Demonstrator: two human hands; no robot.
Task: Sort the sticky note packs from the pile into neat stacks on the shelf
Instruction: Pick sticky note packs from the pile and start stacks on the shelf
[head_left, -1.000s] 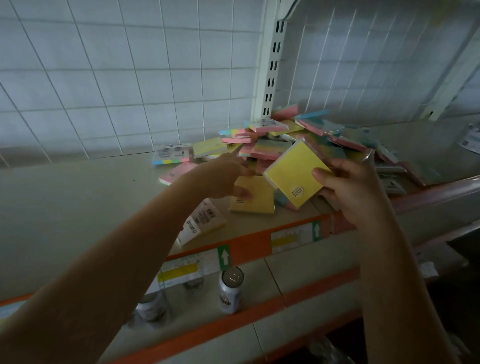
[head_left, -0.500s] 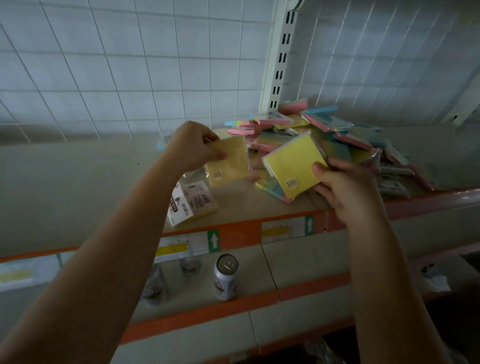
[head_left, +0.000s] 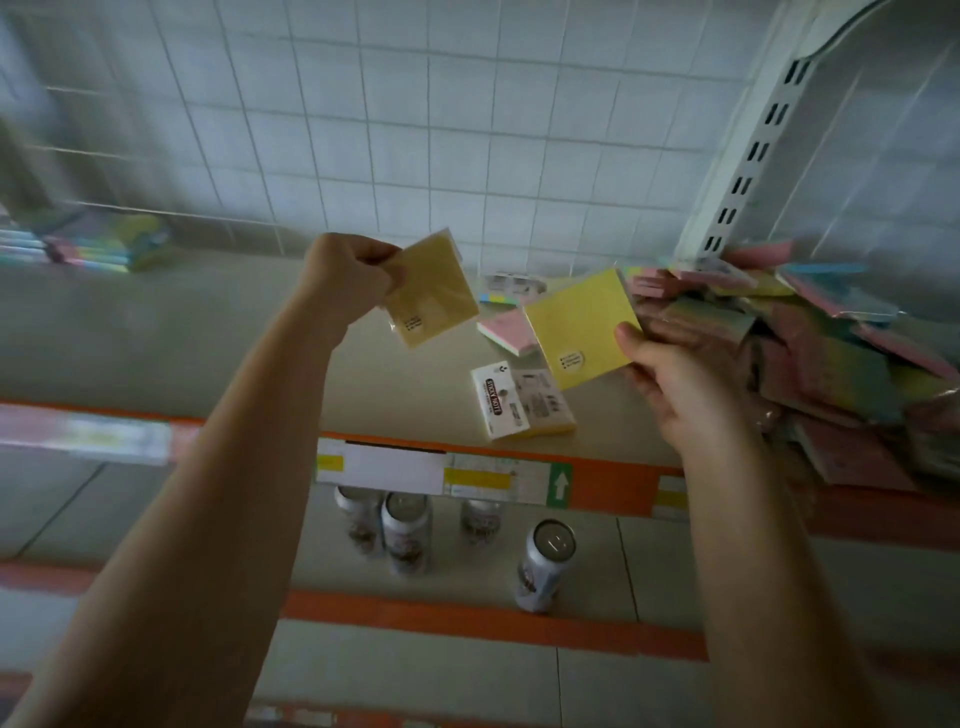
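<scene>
While each hand pinches one yellow pack — left hand (head_left: 347, 278), right hand (head_left: 670, 379) — four cans (head_left: 546, 564) stand below.

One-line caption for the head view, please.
Each hand, left and right, holds a yellow pack above the shelf.

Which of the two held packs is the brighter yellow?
The yellow pack in the right hand; the one in the left hand looks duller, tan.

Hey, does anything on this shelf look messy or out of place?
Yes. The pile at the right is a jumble of tilted, overlapping packs. A pink pack and a labelled pack lie askew on the shelf, away from the stacks far left.
</scene>
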